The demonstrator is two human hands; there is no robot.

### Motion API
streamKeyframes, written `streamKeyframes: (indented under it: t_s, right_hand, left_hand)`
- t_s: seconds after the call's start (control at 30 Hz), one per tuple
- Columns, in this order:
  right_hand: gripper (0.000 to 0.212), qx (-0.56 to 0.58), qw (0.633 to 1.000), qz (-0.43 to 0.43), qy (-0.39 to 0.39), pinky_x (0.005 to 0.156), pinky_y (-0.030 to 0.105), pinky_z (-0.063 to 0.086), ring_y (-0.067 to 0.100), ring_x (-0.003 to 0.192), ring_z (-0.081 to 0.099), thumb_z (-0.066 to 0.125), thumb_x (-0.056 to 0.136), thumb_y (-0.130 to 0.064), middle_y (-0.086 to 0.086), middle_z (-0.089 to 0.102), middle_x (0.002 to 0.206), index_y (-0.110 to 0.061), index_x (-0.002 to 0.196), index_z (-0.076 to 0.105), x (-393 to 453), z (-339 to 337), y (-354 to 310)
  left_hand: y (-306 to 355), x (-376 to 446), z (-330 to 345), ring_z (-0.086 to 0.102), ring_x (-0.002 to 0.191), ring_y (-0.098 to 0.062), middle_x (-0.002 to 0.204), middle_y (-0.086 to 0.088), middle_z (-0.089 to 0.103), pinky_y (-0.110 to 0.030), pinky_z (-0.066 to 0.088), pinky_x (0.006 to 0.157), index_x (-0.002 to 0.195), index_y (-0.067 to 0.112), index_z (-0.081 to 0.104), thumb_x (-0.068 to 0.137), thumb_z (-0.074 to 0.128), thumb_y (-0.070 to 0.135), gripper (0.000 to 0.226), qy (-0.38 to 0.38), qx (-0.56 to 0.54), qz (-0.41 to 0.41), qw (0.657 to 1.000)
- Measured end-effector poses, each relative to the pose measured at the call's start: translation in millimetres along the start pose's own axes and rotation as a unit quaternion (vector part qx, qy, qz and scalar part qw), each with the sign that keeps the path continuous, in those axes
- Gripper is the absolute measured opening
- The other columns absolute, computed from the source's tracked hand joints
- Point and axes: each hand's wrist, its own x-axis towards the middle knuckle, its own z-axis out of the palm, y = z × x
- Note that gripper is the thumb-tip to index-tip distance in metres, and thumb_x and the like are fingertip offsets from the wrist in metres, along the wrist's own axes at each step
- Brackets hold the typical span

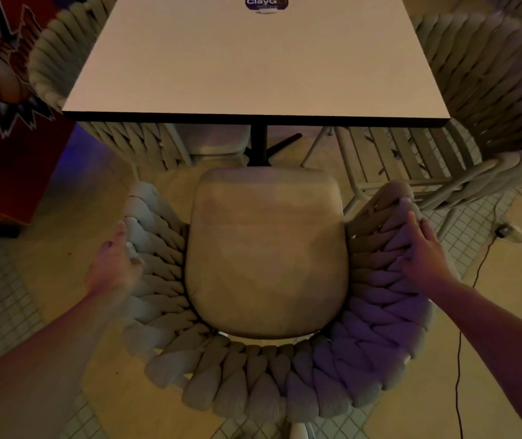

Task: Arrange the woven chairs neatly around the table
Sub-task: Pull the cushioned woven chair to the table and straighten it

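Note:
A woven chair (253,372) with a beige seat cushion stands right below me, facing the white square table (253,64). Its front edge sits just short of the table's near edge. My left hand (114,267) presses against the outside of the chair's left armrest, fingers wrapped around the weave. My right hand (424,255) lies on top of the right armrest, fingers spread over the braid. A second woven chair (63,58) is tucked at the table's left side. A third woven chair (490,90) stands at the right side, turned partly outward.
The table's black pedestal leg (259,144) stands just ahead of the cushion. A red panel with a basketball graphic (3,90) is at the left. A black cable (462,327) and a plug run over the tiled floor at the right.

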Motion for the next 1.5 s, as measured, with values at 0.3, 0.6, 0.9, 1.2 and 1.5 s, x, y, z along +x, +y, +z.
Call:
streamKeyframes:
  t_s: [0.3,0.6,0.9,1.2,1.5]
  right_hand:
    - [0.097,-0.009,1.0,-0.011,-0.003,0.09,0.05,0.049,0.044,0.125,0.048,0.062,0.077,-0.004,0.012,0.014,0.16,-0.026,0.152,0.006,20.7,1.2,-3.0]
    - [0.096,-0.02,1.0,-0.02,0.007,0.086,0.05,0.05,0.045,0.122,0.051,0.064,0.076,-0.006,0.016,0.013,0.16,-0.024,0.152,0.007,36.4,0.8,-5.6]
    - [0.093,-0.016,1.0,-0.027,0.001,0.084,0.045,0.048,0.043,0.124,0.049,0.061,0.079,-0.007,0.016,0.009,0.16,-0.023,0.152,0.006,33.1,-1.4,-7.2]
    - [0.095,-0.023,1.0,-0.014,-0.008,0.088,0.049,0.049,0.044,0.123,0.05,0.062,0.079,-0.006,0.016,0.007,0.161,-0.023,0.152,0.003,33.7,0.9,-8.9]
    - [0.099,-0.027,1.0,0.003,-0.014,0.088,0.048,0.048,0.047,0.125,0.047,0.066,0.077,-0.003,0.019,0.007,0.16,-0.021,0.153,0.004,26.6,-1.3,-17.9]
  left_hand:
    - [5.4,15.7,-0.8,0.053,0.103,-0.048,0.119,-0.031,0.053,-0.049,0.043,0.079,0.153,0.02,0.012,0.089,0.059,0.022,0.079,0.009,0.028,-0.001,1.0]
    - [10.6,30.1,-2.5,0.048,0.116,-0.047,0.133,-0.027,0.048,-0.053,0.043,0.091,0.154,0.025,0.005,0.09,0.058,0.024,0.083,-0.002,0.019,-0.007,1.0]
    - [12.3,30.8,-6.4,0.047,0.121,-0.048,0.142,-0.025,0.045,-0.053,0.043,0.095,0.154,0.02,0.004,0.09,0.058,0.02,0.083,-0.015,0.024,0.003,1.0]
    - [12.3,30.0,-3.0,0.052,0.111,-0.048,0.13,-0.029,0.051,-0.051,0.044,0.087,0.154,0.019,0.009,0.09,0.057,0.02,0.08,0.005,0.004,0.001,1.0]
    - [7.5,23.2,-12.5,0.055,0.105,-0.044,0.126,-0.027,0.052,-0.049,0.044,0.084,0.154,0.02,0.009,0.089,0.058,0.022,0.081,-0.02,-0.005,0.007,1.0]
